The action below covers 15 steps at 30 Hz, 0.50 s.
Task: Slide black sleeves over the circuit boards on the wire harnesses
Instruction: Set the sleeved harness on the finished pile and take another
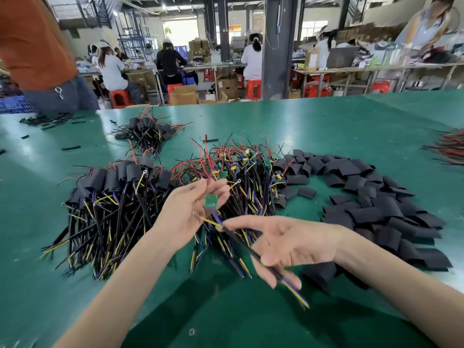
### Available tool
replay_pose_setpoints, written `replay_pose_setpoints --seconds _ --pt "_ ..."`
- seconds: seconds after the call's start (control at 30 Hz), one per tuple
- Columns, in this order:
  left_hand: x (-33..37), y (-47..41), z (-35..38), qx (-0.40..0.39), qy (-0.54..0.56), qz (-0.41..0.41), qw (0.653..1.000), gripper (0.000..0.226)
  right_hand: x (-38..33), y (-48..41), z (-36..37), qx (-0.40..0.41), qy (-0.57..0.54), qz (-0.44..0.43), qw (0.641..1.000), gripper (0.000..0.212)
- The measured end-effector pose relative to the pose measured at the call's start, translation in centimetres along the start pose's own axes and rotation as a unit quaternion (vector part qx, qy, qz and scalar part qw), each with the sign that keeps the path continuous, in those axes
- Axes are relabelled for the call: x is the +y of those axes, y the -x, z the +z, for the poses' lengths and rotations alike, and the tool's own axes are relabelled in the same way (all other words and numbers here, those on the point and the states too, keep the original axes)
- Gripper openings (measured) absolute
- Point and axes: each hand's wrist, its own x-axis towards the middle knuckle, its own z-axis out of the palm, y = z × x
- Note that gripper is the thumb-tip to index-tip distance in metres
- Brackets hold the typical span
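My left hand pinches a wire harness at its small green circuit board, which is bare, with no sleeve on it. The harness's black cable with yellow and purple leads runs down to the right through the fingers of my right hand, which grips it loosely near the loose end. Behind my hands lies a pile of bare harnesses with green boards. To the left is a pile of sleeved harnesses. A heap of flat black sleeves spreads at the right.
The green table also holds another sleeved bundle further back, scattered black tube bits at the far left and red wires at the right edge. A person in an orange top stands at the table's far left.
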Motion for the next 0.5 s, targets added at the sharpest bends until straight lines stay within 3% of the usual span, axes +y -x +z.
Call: replay_pose_setpoints --seconds 0.1,0.17,0.2,0.23,0.27,0.33,0.37,0.4,0.43,0.5 --pt "0.9 -0.4 -0.7 0.032 0.024 -0.027 0.999 0.025 0.2 0.1 0.3 -0.011 0.046 0.004 0.999 0.062" --pt "1.5 -0.8 -1.4 0.054 0.067 -0.051 0.995 0.026 -0.1 0.5 -0.4 0.087 0.063 -0.031 0.994 0.053" --pt "1.8 -0.9 -1.7 0.055 0.068 -0.053 0.995 0.026 -0.4 0.7 -1.1 0.186 0.078 -0.055 0.978 0.045" --pt "2.1 -0.9 -2.0 0.051 0.049 -0.053 0.996 0.025 -0.6 0.9 -2.0 0.304 0.116 -0.080 0.942 0.035" --pt "2.3 -0.9 -2.3 0.044 0.020 -0.051 0.998 0.023 -0.8 1.3 -3.0 0.422 0.178 -0.097 0.883 0.027" --pt "2.6 -0.9 -2.6 0.032 -0.043 -0.045 0.998 0.022 -0.7 2.3 -5.3 0.611 0.350 -0.084 0.705 0.024" --pt "2.8 -0.7 -2.7 0.026 -0.073 -0.038 0.996 0.021 -0.4 3.0 -6.4 0.646 0.438 -0.049 0.623 0.027" --pt "3.0 -0.6 -2.8 0.018 -0.105 -0.025 0.994 0.021 -0.1 3.8 -7.5 0.644 0.509 0.001 0.571 0.030" --pt "3.2 -0.4 -2.8 0.009 -0.147 -0.010 0.989 0.021 0.3 4.6 -8.4 0.627 0.553 0.060 0.545 0.033" --pt "3.2 -0.1 -2.9 -0.004 -0.273 0.024 0.962 0.020 1.0 5.4 -9.7 0.594 0.577 0.164 0.535 0.037"
